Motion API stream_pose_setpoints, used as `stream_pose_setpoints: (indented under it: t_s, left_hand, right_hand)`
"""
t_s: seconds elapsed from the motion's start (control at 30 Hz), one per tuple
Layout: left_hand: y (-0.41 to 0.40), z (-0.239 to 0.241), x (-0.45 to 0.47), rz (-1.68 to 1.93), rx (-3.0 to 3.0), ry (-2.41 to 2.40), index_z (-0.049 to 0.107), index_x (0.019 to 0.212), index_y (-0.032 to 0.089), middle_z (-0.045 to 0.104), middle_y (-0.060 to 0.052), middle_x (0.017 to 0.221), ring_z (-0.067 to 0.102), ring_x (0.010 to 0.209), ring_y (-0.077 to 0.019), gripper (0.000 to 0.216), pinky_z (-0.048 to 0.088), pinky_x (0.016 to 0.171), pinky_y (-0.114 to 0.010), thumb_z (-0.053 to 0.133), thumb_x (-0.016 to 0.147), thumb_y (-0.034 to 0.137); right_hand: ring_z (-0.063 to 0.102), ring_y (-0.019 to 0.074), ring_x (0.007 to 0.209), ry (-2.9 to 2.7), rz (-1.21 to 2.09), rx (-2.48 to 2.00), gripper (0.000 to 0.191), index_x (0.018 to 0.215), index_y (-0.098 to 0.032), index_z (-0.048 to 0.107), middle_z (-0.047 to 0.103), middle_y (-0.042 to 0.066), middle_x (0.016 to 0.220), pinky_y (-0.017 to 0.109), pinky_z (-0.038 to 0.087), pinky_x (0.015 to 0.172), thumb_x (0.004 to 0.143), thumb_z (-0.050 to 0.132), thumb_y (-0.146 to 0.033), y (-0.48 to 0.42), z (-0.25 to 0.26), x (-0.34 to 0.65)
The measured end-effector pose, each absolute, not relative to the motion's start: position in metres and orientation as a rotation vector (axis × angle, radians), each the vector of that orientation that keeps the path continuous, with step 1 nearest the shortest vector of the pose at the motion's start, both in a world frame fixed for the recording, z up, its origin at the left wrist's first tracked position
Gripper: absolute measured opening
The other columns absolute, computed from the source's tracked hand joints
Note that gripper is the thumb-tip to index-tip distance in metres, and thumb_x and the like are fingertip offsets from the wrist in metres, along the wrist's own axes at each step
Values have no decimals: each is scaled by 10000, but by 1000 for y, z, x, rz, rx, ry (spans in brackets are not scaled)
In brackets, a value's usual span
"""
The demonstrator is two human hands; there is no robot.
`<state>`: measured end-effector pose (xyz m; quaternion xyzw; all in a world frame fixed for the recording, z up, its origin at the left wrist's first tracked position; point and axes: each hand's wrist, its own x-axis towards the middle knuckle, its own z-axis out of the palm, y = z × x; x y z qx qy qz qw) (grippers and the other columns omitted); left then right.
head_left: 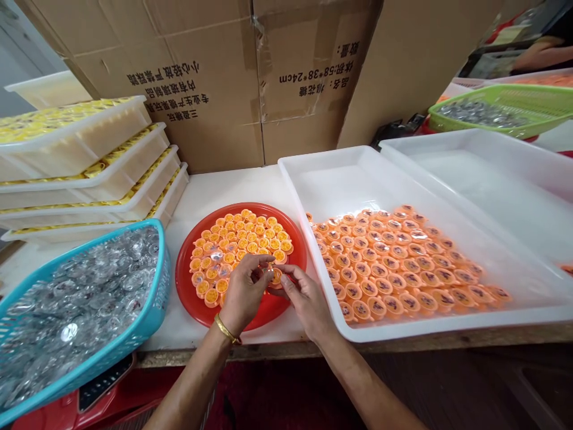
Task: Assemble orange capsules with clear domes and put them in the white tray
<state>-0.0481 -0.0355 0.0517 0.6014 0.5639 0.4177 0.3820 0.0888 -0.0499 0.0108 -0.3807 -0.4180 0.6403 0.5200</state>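
Over the right part of a red round tray (182, 280), my two hands meet at one small orange plastic case (276, 276), round with a rim. My right hand (308, 298) grips its side between thumb and fingers. My left hand (245, 291), with a gold bracelet at the wrist, has its thumb and fingers closed at the case's other edge. The fingers partly hide the case and whatever lies on it. Beneath and behind the hands, many similar orange cases (242, 243) with yellow-orange contents lie in the red tray; clear discs rest on a few of them.
At left stands a blue basket (159, 286) of clear plastic discs (107, 280). Behind it are stacked white trays (76, 149) with yellow pieces. To the right, a white bin (340, 173) holds rows of orange cases with printed tops. Cardboard boxes (215, 137) form a back wall.
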Motion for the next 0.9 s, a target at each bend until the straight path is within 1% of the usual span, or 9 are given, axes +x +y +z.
stream_pose_setpoints:
  t_s: [0.1, 0.17, 0.23, 0.33, 0.5, 0.57, 0.63, 0.77, 0.9]
  left_hand:
    - [-39, 49, -45, 1108, 1343, 1420, 607, 995, 169, 577, 7, 796, 502, 552, -72, 263, 434, 511, -207, 648, 769, 297]
    - [-42, 47, -43, 1092, 1205, 1406, 581, 928, 154, 557, 33, 683, 467, 463, -60, 267, 388, 424, -186, 647, 768, 357]
    - [-44, 46, -41, 1071, 1117, 1387, 573, 842, 142, 544, 44, 586, 452, 415, -57, 272, 362, 388, -176, 645, 763, 393]
    - [-47, 46, -39, 1084, 1014, 1335, 578, 803, 135, 572, 32, 561, 511, 436, -71, 276, 413, 421, -180, 676, 735, 384]
    - [-46, 49, -36, 1178, 913, 1283, 586, 821, 148, 590, 26, 726, 617, 549, -97, 289, 483, 480, -200, 735, 687, 356]
    - [-45, 49, -35, 1195, 931, 1269, 587, 822, 151, 587, 29, 740, 611, 537, -88, 272, 487, 489, -202, 731, 696, 345]
    - [-44, 47, -35, 1205, 959, 1264, 591, 822, 153, 588, 31, 730, 594, 523, -77, 256, 485, 492, -200, 728, 701, 333]
    - [-45, 45, -34, 1251, 1035, 1302, 609, 827, 155, 581, 32, 688, 577, 561, -78, 231, 483, 507, -188, 725, 705, 313]
    - [-46, 46, -29, 1276, 1032, 1300, 602, 829, 156, 595, 27, 661, 562, 551, -79, 231, 479, 506, -191, 721, 707, 312]
  right_hand:
    - [667, 205, 940, -987, 1542, -882, 318, 1074, -218, 602, 659, 51, 1078, 378, 565, 850, 842, 631, -434, -51, 14, 89]
    - [660, 210, 975, -967, 1537, -878, 325, 1075, -220, 591, 649, 52, 1102, 385, 551, 883, 833, 644, -431, -52, 16, 90]
    - [649, 214, 1009, -965, 1517, -890, 335, 1076, -221, 583, 639, 52, 1117, 386, 539, 906, 825, 653, -430, -52, 17, 91]
    - [640, 209, 1015, -1014, 1450, -935, 329, 1062, -219, 592, 640, 51, 1105, 368, 527, 911, 819, 659, -429, -52, 16, 92]
    - [663, 199, 937, -1003, 1445, -939, 295, 1026, -228, 612, 664, 26, 992, 328, 550, 822, 809, 670, -420, -50, 14, 91]
    - [677, 197, 889, -979, 1476, -929, 303, 1033, -229, 609, 670, 28, 991, 327, 562, 779, 809, 670, -422, -50, 14, 90]
    - [686, 193, 848, -976, 1496, -926, 315, 1057, -224, 599, 678, 40, 1011, 345, 566, 778, 828, 642, -436, -49, 14, 90]
    - [673, 202, 934, -1029, 1442, -948, 320, 1079, -213, 587, 670, 67, 1084, 382, 533, 887, 858, 601, -443, -49, 13, 91]
    - [662, 204, 964, -1063, 1383, -972, 311, 1055, -203, 587, 675, 70, 1067, 352, 536, 864, 842, 626, -426, -49, 13, 92]
